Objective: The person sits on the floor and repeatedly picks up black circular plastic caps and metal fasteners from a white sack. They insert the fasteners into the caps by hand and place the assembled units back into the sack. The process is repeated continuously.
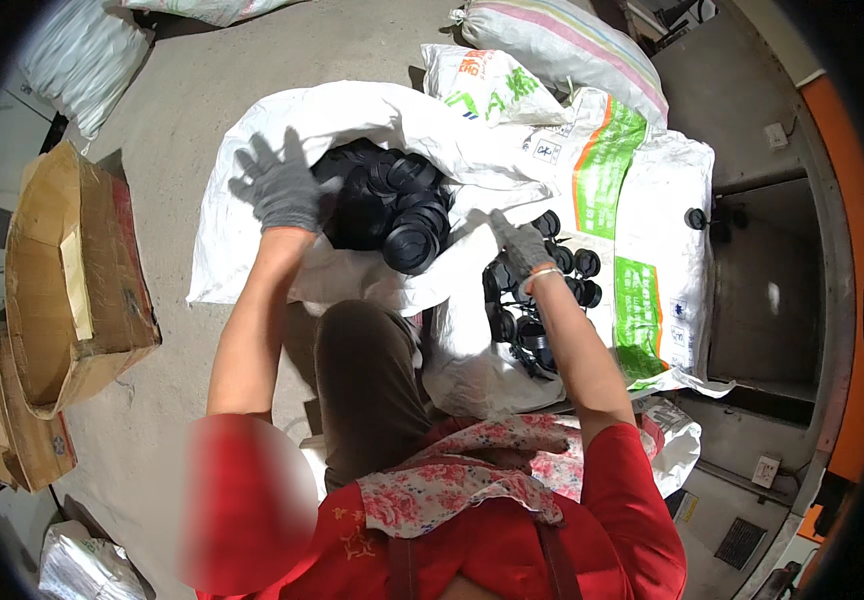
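Left hand (287,192): fingers spread at the sack (220,262) mouth
Right hand (525,248): above loose parts (587,263), cannot tell if fingers pinch
Sack rim: could slump if pushed, spilling discs (413,246)

Gloved hands (284,192) (526,248): two. Bare forearms (255,325) (579,345): two. Red sleeves (235,450) (627,470): two. Cardboard boxes (117,290) (45,440): two. Main piles of black round parts (412,245) (532,335): two; individual parts are numerous, and their overlap prevents an exact count.
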A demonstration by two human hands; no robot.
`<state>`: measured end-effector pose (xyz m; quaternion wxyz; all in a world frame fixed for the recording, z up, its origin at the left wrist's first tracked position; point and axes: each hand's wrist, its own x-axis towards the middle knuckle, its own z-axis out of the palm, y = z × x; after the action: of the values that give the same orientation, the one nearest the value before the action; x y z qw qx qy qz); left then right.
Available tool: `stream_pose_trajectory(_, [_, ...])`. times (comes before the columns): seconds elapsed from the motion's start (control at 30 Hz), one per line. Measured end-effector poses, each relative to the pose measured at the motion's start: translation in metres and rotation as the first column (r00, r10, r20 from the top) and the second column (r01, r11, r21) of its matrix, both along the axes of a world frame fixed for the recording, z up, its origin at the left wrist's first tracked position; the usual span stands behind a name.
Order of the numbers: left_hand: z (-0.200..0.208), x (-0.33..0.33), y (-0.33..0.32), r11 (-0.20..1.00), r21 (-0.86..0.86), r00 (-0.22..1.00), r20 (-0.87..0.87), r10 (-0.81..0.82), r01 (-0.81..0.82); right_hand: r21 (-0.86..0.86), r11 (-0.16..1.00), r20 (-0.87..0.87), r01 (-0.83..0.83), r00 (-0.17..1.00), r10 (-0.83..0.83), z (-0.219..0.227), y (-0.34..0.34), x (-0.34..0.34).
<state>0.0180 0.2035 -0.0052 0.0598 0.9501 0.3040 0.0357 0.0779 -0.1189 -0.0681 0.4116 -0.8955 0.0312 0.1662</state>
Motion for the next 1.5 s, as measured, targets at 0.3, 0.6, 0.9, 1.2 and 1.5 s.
stream_pose_trajectory(0.3, [-0.097,-0.005,0.088,0.902,-0.420,0.957,-0.288,-0.034,-0.094,0.285,0.945,-0.055,0.159,0.987,-0.149,-0.044,0.057,0.074])
stream_pose_trajectory(0.6, [0.163,0.033,0.226,0.632,-0.742,0.849,0.468,0.248,0.224,0.923,0.259,0.290,-0.286,0.957,0.024,0.171,0.020,0.165])
stream_pose_trajectory(0.9, [0.086,0.042,0.104,0.877,-0.332,0.937,0.160,-0.310,0.347,-0.722,0.689,0.481,-0.065,0.669,0.568,0.052,-0.020,0.139])
stream_pose_trajectory(1.2, [0.099,0.067,-0.033,0.668,0.545,0.743,0.117,-0.659,0.507,-0.069,0.994,0.300,-0.088,0.948,0.105,0.050,-0.069,0.125])
stream_pose_trajectory(1.5, [-0.020,0.227,-0.084,0.733,-0.250,0.735,-0.105,-0.670,0.633,-0.273,0.938,0.177,-0.216,0.947,0.269,0.059,-0.153,0.114])
